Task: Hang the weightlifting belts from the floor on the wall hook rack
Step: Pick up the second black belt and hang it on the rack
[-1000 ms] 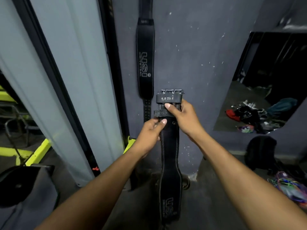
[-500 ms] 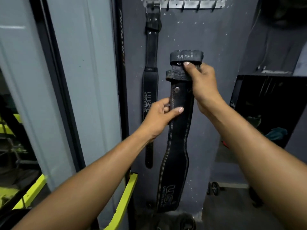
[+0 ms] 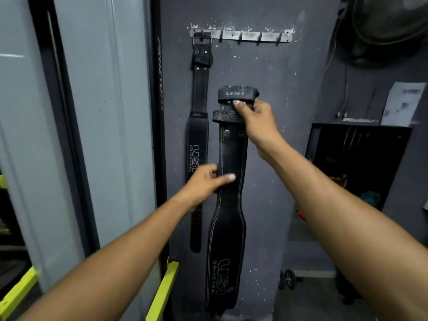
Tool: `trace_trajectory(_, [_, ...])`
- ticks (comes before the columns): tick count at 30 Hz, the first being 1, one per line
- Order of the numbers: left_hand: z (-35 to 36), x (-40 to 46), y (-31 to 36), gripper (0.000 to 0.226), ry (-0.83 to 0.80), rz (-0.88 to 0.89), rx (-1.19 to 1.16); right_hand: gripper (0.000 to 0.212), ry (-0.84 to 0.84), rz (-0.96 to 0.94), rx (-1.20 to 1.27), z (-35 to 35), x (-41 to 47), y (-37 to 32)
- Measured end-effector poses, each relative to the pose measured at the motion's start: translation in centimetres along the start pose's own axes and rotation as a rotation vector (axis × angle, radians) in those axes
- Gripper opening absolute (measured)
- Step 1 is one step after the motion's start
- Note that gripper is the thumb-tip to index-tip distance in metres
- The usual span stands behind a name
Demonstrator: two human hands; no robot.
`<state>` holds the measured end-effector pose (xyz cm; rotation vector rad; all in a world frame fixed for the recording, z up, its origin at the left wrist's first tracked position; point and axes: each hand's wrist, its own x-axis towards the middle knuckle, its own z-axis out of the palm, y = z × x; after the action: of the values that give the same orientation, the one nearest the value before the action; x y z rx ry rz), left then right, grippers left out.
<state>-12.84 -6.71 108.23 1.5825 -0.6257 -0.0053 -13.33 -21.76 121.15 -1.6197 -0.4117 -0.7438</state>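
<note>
A black USI weightlifting belt [image 3: 228, 232] hangs lengthwise in front of the grey wall, held up by both hands. My right hand [image 3: 257, 121] grips its buckle end, well below the metal hook rack [image 3: 252, 35]. My left hand [image 3: 206, 181] pinches the belt's left edge lower down. A second black belt [image 3: 199, 140] hangs by its buckle from the rack's leftmost hook, just left of the held belt. The rack's other hooks are bare.
A pale door with a dark frame [image 3: 97, 135] stands to the left. Yellow-green gym equipment [image 3: 162, 290] sits low at the left. A dark shelf unit [image 3: 356, 163] and a wall fan [image 3: 391, 22] are on the right. Small wheels [image 3: 288, 279] rest on the floor.
Both hands have raised the belt off the floor and up along the wall. My left hand slid down the belt while the right kept the buckle end. The view tilted up, revealing the rack.
</note>
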Motion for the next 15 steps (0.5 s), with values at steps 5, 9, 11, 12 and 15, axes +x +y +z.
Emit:
trace_trajectory(5, [-0.4, 2.8, 6.3, 0.022, 0.126, 0.139, -0.089, 0.018, -0.012, -0.058, 0.012, 0.4, 1.2, -1.2])
trace_trajectory(9, [1.2, -0.2, 0.4, 0.015, -0.018, 0.013, -0.021, 0.015, -0.019, -0.112, -0.005, -0.1, 2.5, -2.5])
trace_trajectory(11, [2.3, -2.5, -4.7, 0.018, -0.106, -0.088, 0.046, 0.018, -0.015, -0.097, -0.021, -0.6, 3.2, -2.6])
trace_trajectory(12, [2.6, -3.5, -7.1, 0.022, -0.116, -0.138, 0.045, 0.021, -0.017, -0.086, -0.031, -0.8, 3.4, -2.5])
trace_trajectory(15, [3.0, -6.0, -12.8, 0.063, -0.12, -0.332, 0.189, 0.02, -0.013, -0.032, -0.049, -1.2, 3.4, -1.4])
